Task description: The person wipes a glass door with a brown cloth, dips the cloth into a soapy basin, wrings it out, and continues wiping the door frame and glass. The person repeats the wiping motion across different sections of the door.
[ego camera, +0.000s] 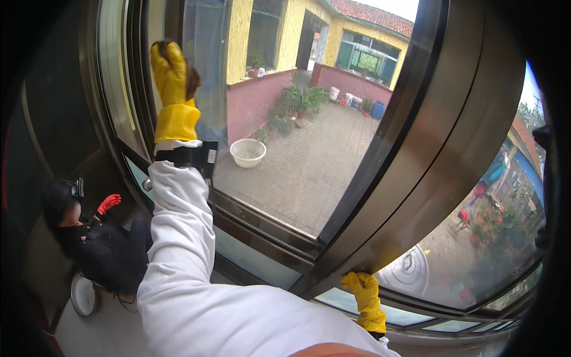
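Note:
My left hand [171,82], in a yellow rubber glove, reaches up to the left side of a glass pane [285,178]. It is closed around a brown cloth [192,80], part of which shows beside the fingers. Low on the right, my right hand [363,290] wears a matching glove. Its curled fingers touch the brown metal window frame [401,192]; whether they grip its edge is hidden. A black device [207,158] is strapped to my left wrist over the white sleeve.
A person in black [98,250] with a red glove sits low at the left, near a round metal basin [84,294]. A door knob [147,184] sticks out beside my left arm. Through the glass show a white plastic basket [248,153], potted plants [308,100] and a large metal lid [407,270].

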`<state>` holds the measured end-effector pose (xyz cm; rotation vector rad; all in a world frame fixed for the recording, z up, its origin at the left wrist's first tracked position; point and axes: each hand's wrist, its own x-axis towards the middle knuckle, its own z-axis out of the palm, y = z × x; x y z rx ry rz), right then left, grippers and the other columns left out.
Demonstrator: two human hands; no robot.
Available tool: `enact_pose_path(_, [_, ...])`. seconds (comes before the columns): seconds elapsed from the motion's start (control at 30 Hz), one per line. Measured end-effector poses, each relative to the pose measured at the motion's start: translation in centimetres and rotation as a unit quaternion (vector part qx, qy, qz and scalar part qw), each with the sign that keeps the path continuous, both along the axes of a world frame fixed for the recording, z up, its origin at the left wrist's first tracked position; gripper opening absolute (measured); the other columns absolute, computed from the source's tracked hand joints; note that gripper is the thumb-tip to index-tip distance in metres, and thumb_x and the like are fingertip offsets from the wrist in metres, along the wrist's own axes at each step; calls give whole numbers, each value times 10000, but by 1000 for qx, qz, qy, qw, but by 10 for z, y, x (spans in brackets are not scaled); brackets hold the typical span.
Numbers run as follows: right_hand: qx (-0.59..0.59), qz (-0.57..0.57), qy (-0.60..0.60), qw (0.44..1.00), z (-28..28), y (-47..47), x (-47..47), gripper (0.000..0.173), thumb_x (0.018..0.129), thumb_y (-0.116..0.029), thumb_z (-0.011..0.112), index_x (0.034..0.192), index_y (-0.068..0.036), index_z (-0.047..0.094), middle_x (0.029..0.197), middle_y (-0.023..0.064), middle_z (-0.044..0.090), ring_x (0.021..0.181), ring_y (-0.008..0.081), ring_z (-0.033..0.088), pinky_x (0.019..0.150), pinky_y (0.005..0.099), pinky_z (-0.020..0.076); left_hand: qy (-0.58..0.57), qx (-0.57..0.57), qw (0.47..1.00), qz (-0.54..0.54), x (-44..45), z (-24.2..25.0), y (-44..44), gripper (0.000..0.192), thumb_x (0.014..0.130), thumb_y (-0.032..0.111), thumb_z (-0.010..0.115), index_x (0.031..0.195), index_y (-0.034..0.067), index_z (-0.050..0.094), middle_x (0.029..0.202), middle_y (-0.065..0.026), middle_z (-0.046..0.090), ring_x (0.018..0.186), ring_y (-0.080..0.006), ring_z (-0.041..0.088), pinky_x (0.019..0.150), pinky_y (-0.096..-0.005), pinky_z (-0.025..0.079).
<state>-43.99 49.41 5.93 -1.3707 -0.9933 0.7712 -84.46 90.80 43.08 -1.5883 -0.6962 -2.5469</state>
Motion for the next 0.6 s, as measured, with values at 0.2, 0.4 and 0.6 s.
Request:
enact_pose_path(0.2, [6,11,26,1000,3,-1,-2,230,991,-173,669,1000,53,710,891,123,755,776,177,726,750,280,571,94,370,913,146,145,42,-105,452,979,198,641,1388,63,506,1209,-186,626,1091,-300,615,971,-398,470])
enact_pose_path(0.4, [19,17,0,1000,5,-2,-3,253,1005,-201,657,1002,48,705,900,118,751,787,173,720,757,284,571,360,312,876,-75,205,-40,-210,417,899,189,694,1292,71,621,1363,-178,580,1250,-411,547,1071,-477,428])
enact_pose_path(0.6, [14,33,8,999,12,1,-2,266,999,-207,669,1003,58,694,906,120,747,787,177,716,758,291,575,239,235,843,-420,153,-61,-172,346,952,110,641,1290,43,617,1330,-180,606,1209,-336,600,1042,-403,464])
